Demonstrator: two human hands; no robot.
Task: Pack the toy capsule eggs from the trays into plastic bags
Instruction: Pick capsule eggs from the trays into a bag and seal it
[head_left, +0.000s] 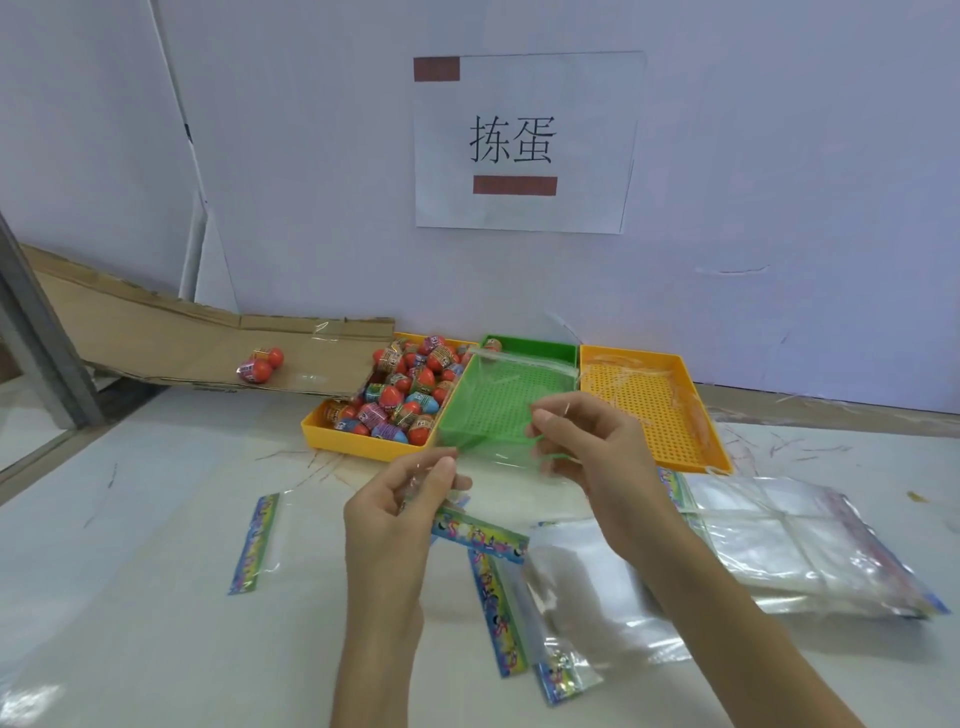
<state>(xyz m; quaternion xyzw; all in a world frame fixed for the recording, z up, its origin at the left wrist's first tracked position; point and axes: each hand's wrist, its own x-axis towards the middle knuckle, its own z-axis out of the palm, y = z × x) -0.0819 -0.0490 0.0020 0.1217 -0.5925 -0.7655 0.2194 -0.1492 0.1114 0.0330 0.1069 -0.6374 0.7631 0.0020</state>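
Open tabletop (130, 493) far left; loose bags (498, 597) centre, bag stack (779, 545) right, trays (332, 439) ahead.

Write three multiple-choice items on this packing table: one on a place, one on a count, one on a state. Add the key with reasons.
1. Where do most capsule eggs lie? A. left yellow tray B. green tray C. right yellow tray
2. How many eggs sit on the cardboard ramp? A. none B. two C. five
3. What do the left hand and right hand do? A. lie flat B. pinch a clear bag C. hold eggs
Key: 1 A, that tray is heaped; 2 B, a pair lies mid-ramp; 3 B, both hands' fingers pinch the bag's edges.
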